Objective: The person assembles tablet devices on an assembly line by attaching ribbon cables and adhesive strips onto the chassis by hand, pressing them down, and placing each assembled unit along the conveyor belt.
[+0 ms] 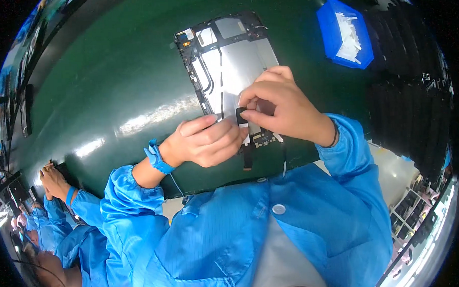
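Observation:
An open tablet body (259,51), silver metal within a black frame, lies on the green table in front of me. Over its lower part, my right hand (289,108) pinches the upper end of a black flexible strip (241,115) between thumb and fingertips. The strip has a pale section in the middle, and its dark lower end hangs past the tablet's near edge. My left hand (207,143) is closed beside it, fingertips at the strip's pale section; whether they grip it or only steady it is partly hidden. Small circuit parts show at the tablet's lower edge.
A blue bin (329,44) with white strips (348,38) stands at the far right. Right of it are dark ribbed mats (410,96). A blue wrist strap (158,157) with a cord is on my left wrist. At left, a co-worker's hands (54,181) rest at the same table.

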### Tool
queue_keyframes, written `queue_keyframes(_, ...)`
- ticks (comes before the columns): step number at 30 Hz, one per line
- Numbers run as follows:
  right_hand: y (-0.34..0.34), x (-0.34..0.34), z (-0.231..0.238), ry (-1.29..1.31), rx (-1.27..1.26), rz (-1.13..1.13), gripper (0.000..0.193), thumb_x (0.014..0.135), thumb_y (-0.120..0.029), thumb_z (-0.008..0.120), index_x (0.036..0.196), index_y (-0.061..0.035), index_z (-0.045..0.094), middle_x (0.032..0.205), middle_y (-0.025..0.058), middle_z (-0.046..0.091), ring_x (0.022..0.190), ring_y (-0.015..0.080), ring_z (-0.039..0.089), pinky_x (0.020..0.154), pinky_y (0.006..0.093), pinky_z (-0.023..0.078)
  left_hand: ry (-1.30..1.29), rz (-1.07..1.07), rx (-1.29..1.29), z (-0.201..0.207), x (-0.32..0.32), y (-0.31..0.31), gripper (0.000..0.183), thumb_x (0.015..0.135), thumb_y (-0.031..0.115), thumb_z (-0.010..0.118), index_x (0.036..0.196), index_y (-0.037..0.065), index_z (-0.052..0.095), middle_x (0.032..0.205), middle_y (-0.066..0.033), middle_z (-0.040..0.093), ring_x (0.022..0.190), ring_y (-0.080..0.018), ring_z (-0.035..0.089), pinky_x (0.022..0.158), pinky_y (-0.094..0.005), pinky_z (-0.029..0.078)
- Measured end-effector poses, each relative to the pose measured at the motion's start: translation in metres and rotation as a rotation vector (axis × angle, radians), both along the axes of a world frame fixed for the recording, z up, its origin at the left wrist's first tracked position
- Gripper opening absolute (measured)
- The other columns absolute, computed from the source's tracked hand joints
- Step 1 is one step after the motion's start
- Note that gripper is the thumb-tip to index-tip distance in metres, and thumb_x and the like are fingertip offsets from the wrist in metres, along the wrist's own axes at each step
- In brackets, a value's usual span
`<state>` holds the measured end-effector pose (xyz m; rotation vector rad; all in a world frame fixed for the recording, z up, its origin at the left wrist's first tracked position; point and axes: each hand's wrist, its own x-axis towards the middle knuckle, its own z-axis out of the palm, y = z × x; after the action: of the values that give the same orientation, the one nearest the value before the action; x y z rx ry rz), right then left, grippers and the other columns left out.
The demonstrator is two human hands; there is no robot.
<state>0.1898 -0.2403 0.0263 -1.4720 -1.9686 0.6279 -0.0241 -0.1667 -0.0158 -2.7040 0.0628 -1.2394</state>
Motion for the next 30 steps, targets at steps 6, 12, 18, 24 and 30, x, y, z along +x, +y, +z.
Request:
queue_keyframes(6,0.001,0.001,0.000,-0.007,-0.062,0.035,0.007,0.079,-0.016,0.070,0.082,-0.0136,0.064,0.076,-0.0015,0.061,0.082,0.0176,0.058,0.092,0.0377,0.033,0.030,-0.171,0.034,-0.004,0.000,0.005,0.015,0.076,0.016,0.062,0.088,0.018,0.071,0.090,0.0056,0.064,0.096,-0.0108,0.056,0.094,-0.0280,0.039)
queue_keyframes(12,0.013,0.016,0.003,-0.240,0.261,-0.184,0.005,0.081,-0.014,0.068,0.081,-0.0122,0.064,0.079,0.0023,0.062,0.082,0.0210,0.058,0.089,0.0387,0.035,-0.046,-0.261,-0.139,0.006,-0.001,0.003,0.011,0.073,0.017,0.068,0.083,0.019,0.072,0.087,0.0043,0.063,0.095,-0.0143,0.057,0.092,-0.0359,0.039)
queue_keyframes(18,-0.007,0.119,0.036,-0.491,0.574,-0.725,0.009,0.082,-0.022,0.071,0.081,-0.0142,0.068,0.083,-0.0005,0.068,0.081,0.0190,0.061,0.085,0.0342,0.036,-0.049,0.156,-0.852,0.012,0.038,0.035,0.018,0.064,0.020,0.084,0.074,0.015,0.070,0.110,0.0005,0.063,0.117,-0.0291,0.047,0.099,-0.0438,0.028)
queue_keyframes(24,-0.021,0.148,0.013,-0.902,0.501,-0.783,0.013,0.081,-0.020,0.070,0.093,-0.0157,0.068,0.088,-0.0007,0.068,0.085,0.0197,0.062,0.086,0.0337,0.036,0.042,0.236,-0.842,0.000,0.045,0.039,0.017,0.065,0.021,0.084,0.074,0.016,0.070,0.118,-0.0011,0.062,0.123,-0.0322,0.042,0.104,-0.0455,0.022)
queue_keyframes(30,-0.014,0.091,0.025,-0.446,0.348,-0.209,0.018,0.089,-0.010,0.056,0.103,-0.0071,0.067,0.112,0.0066,0.068,0.115,0.0274,0.056,0.100,0.0373,0.036,0.055,0.297,-0.879,-0.009,0.043,0.036,0.017,0.065,0.021,0.084,0.074,0.016,0.070,0.125,-0.0043,0.059,0.127,-0.0349,0.037,0.105,-0.0462,0.021)
